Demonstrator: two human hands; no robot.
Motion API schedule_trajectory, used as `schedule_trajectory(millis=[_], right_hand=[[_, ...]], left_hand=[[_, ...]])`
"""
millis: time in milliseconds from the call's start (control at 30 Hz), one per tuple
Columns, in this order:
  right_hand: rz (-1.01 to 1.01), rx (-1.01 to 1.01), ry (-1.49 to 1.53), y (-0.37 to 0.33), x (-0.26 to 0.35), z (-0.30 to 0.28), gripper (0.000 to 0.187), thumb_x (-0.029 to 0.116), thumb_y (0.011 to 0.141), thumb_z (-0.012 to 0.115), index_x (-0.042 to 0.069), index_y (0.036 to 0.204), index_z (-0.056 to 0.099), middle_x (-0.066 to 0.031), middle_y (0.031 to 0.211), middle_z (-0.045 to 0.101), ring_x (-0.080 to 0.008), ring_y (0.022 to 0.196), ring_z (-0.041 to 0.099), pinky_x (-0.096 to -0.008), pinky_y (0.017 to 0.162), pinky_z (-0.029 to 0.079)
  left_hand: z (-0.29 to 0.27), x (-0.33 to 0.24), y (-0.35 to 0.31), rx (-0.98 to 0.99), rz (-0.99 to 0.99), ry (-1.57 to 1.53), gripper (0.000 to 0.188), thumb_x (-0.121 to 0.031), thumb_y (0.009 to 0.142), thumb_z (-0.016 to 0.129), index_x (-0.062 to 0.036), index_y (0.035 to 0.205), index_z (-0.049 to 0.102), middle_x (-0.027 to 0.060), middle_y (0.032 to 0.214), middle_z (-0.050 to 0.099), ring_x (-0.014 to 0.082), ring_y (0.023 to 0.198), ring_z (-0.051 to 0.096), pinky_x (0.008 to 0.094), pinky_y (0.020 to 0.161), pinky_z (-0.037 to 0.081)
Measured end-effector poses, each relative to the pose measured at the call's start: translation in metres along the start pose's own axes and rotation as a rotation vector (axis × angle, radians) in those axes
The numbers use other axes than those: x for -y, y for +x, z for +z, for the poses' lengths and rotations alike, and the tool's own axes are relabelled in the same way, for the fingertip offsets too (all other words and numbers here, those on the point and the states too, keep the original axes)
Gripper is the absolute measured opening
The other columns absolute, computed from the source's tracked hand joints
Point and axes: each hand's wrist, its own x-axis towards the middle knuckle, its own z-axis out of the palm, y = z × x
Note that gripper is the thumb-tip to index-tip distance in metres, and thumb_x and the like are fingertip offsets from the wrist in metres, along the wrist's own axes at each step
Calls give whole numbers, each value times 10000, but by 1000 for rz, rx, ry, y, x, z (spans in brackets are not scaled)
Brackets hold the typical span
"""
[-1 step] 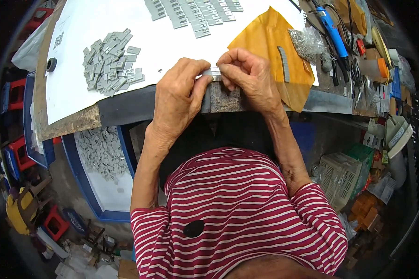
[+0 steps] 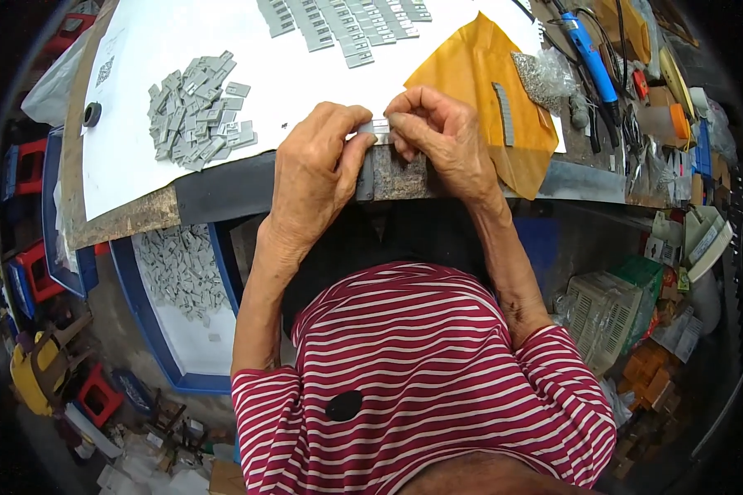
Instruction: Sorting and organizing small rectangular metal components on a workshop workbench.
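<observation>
Just above the table's front edge, I hold a small flat grey plate [image 2: 380, 128] with a pale, shiny top. My left hand [image 2: 314, 169] is closed, pinching the plate's left end between thumb and forefinger. At the right end, the thumb and forefinger of my right hand [image 2: 450, 140] are pressed together on it; the other fingers curl below. Fingertips hide both ends, and any smaller part between them cannot be made out. A loose heap of similar grey plates [image 2: 194, 107] lies to the left on white paper [image 2: 124, 157]. More plates [image 2: 330, 25] stand in overlapping rows at the back.
Right of my hands, an orange-yellow sheet [image 2: 450, 70] bears a grey strip [image 2: 504, 114] and a bag of tiny metal parts [image 2: 541, 78]. Beyond lie a blue electric screwdriver [image 2: 588, 54] and cables. Below left, a blue tray [image 2: 157, 338] contains many grey plates.
</observation>
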Motion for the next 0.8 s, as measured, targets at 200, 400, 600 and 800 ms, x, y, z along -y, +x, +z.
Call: schedule_trajectory(millis=[200, 400, 600, 800], right_hand=[[-43, -93, 19, 0, -6, 2, 105, 60, 835, 543, -40, 868, 547, -30, 632, 539, -70, 533, 492, -186, 499, 411], [-68, -120, -122, -5, -8, 10, 83, 41, 836, 528, -31, 877, 526, -22, 608, 523, -62, 528, 480, -190, 490, 392], [-129, -109, -212, -10, -15, 13, 64, 19, 834, 524, -22, 883, 522, 3, 623, 487, -41, 552, 468, -183, 498, 386], [-266, -113, -361, -8, -21, 13, 46, -16, 806, 534, -19, 851, 530, 3, 636, 471, -48, 542, 438, -197, 481, 369]], left_hand=[[-9, 10, 7, -12, -12, 82, 180, -16, 750, 628, -6, 928, 599, 102, 807, 587, 190, 690, 579, 278, 584, 450], [-14, 37, 24, -147, -82, 143, 121, -15, 728, 619, 7, 844, 594, 122, 770, 557, 246, 668, 540, 339, 604, 437], [-16, 62, 44, -216, -124, 281, 122, -43, 702, 649, -5, 814, 621, 122, 749, 563, 263, 720, 532, 361, 651, 432], [-16, 80, 55, -246, -160, 449, 115, -110, 696, 662, -47, 790, 645, 94, 758, 586, 267, 750, 543, 377, 673, 421]])
